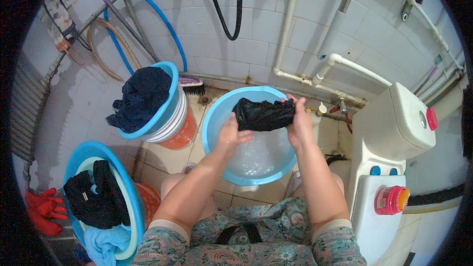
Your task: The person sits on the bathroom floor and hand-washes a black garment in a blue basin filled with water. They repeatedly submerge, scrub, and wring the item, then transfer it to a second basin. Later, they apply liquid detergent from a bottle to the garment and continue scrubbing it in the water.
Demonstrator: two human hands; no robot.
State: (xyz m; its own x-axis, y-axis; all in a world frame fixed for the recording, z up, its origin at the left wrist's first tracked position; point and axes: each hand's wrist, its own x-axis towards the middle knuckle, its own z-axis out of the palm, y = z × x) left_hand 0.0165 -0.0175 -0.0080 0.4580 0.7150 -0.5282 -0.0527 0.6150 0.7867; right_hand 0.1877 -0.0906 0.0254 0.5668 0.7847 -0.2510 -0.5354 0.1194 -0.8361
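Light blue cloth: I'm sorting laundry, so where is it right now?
In the head view, the light blue cloth is at the lower left, in the near part of the blue tub, just below the black clothes.

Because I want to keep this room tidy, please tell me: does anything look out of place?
Mildly, yes: the dark garment overhangs the rim of the upper-left blue basin, so it could slip off. A pink container sits on the closed toilet lid, an unusual spot.
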